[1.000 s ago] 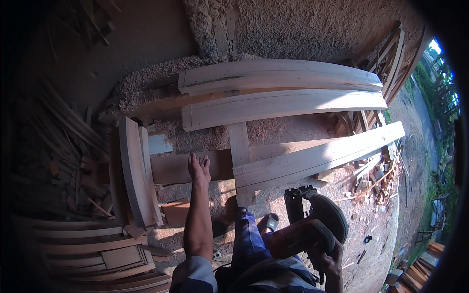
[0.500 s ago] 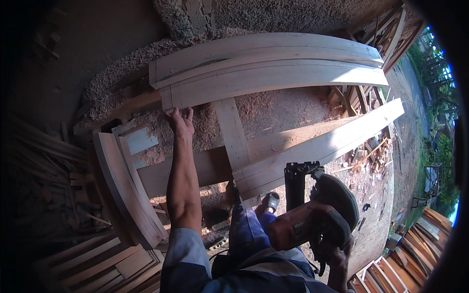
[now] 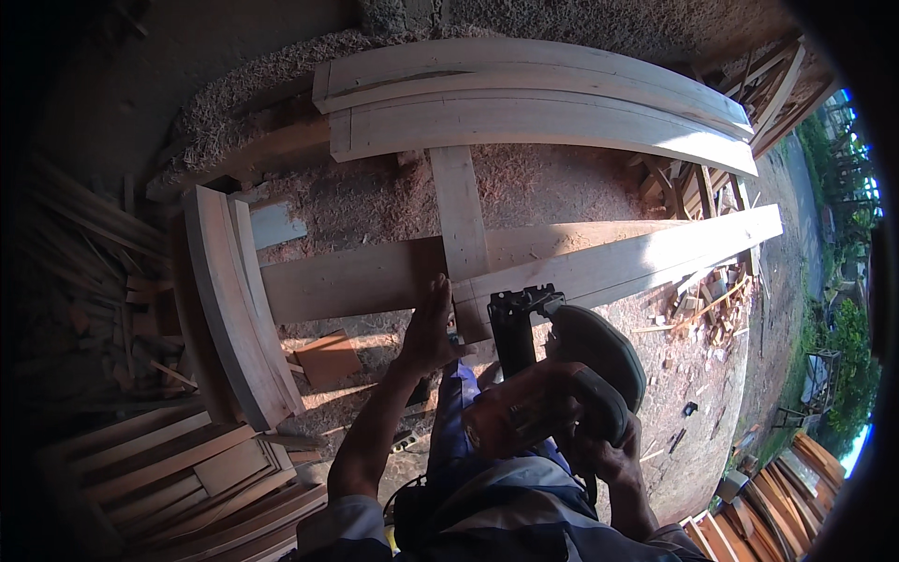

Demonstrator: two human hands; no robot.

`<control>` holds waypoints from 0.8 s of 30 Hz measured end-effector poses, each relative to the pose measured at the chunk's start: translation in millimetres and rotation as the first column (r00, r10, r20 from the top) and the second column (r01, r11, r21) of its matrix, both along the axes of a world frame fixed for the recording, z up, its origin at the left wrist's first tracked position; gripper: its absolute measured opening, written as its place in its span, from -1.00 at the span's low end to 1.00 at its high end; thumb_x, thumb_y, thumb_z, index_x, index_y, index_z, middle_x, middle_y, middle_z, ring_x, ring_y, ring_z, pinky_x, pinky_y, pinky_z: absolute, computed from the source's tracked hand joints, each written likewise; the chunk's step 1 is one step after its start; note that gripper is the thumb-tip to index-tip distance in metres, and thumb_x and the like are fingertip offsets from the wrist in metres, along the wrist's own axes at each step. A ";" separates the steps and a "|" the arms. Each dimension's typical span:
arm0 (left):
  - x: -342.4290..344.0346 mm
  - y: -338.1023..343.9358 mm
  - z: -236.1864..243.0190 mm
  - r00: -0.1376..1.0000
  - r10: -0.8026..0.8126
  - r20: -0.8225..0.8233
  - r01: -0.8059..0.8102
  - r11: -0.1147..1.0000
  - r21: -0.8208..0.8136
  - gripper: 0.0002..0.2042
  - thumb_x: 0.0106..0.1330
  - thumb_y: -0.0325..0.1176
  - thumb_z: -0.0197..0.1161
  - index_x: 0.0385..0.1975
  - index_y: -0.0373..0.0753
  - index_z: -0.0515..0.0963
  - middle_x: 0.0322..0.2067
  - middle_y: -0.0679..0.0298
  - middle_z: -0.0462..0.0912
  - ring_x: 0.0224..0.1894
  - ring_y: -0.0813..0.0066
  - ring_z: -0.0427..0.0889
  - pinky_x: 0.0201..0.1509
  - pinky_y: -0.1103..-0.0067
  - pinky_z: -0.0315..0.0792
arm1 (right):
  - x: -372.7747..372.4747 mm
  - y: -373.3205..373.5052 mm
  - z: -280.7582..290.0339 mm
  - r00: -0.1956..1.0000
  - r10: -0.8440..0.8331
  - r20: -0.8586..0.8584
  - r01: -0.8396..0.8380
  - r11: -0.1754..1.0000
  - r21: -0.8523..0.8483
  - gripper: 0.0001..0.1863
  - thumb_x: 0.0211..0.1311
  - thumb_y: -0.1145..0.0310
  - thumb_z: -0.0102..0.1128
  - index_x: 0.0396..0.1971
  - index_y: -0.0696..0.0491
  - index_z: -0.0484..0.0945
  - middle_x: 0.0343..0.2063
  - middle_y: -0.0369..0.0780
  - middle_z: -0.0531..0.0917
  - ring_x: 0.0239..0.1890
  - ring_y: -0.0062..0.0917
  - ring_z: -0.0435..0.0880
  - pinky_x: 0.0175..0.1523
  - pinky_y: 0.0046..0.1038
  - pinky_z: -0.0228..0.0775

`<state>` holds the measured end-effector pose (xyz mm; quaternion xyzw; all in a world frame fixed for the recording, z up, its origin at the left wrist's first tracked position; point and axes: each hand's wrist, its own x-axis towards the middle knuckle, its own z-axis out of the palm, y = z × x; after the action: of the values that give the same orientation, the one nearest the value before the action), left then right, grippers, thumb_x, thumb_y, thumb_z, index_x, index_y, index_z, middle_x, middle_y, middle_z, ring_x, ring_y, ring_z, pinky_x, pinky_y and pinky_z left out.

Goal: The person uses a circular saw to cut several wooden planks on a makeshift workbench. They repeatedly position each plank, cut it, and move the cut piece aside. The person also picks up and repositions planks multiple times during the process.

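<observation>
A dark circular saw with a reddish motor housing (image 3: 520,403) is in my right hand (image 3: 604,454), whose fingers wrap round its handle. The saw's base plate hangs over the left part of the near board (image 3: 637,262), a pale plank with pencil lines, and hides some of it. At that board's left end is my left hand (image 3: 429,328), fingers stretched out and thumb apart; whether it touches the board I cannot tell. Two curved boards (image 3: 543,117) lie side by side farther away. A flat cross plank (image 3: 459,206) runs between them and the near board.
On the left stand thick curved pieces (image 3: 234,309), with stacked lumber (image 3: 169,459) below. Another plank (image 3: 351,276) lies beneath the cross plank. Wood shavings (image 3: 375,197) cover the ground. Offcuts (image 3: 707,300) are heaped at right, and more boards (image 3: 796,496) lie lower right.
My left hand has left the end of the far curved boards and come back to the near board's left end. The saw in my right hand has moved left, over that board.
</observation>
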<state>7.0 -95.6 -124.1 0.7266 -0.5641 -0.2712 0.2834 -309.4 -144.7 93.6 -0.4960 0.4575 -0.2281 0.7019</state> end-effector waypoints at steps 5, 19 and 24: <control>10.0 -22.7 -10.8 0.998 0.000 -0.066 -0.005 0.997 -0.082 0.36 -0.15 -0.11 0.69 0.56 -0.41 -0.21 0.52 -0.21 0.03 0.53 -0.13 0.15 0.58 0.24 0.12 | -5.5 -0.6 9.0 0.999 -0.004 0.042 0.002 0.999 0.037 -0.55 0.18 0.12 0.50 -0.19 0.20 0.61 -0.60 -0.31 0.64 -0.64 -0.70 0.58 -0.56 -0.61 0.39; -14.7 84.8 110.5 0.743 0.413 -0.528 -0.476 0.879 0.018 -0.19 0.39 0.26 0.22 0.38 -0.35 0.37 0.21 -0.07 0.53 0.13 0.13 0.63 0.28 0.30 0.46 | 53.8 -16.0 -23.4 0.954 -0.079 0.288 -0.025 0.939 0.342 -0.47 0.19 0.04 0.50 -0.16 0.22 0.58 -0.62 -0.27 0.61 -0.68 -0.64 0.56 -0.62 -0.56 0.36; -57.5 72.1 163.4 0.851 0.205 -0.483 -0.354 0.904 -0.240 0.04 0.19 0.37 0.37 0.39 -0.47 0.26 0.23 -0.14 0.45 0.20 -0.03 0.57 0.29 0.25 0.44 | 49.3 -15.3 -49.7 0.944 -0.039 0.328 -0.080 0.937 0.341 -0.44 0.19 0.00 0.49 -0.11 0.21 0.58 -0.62 -0.29 0.60 -0.66 -0.65 0.56 -0.60 -0.57 0.35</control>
<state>-50.4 -23.5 39.3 0.6641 -0.4069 -0.2904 0.5560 -260.0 -160.0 44.0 -0.3231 0.3617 -0.2153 0.8476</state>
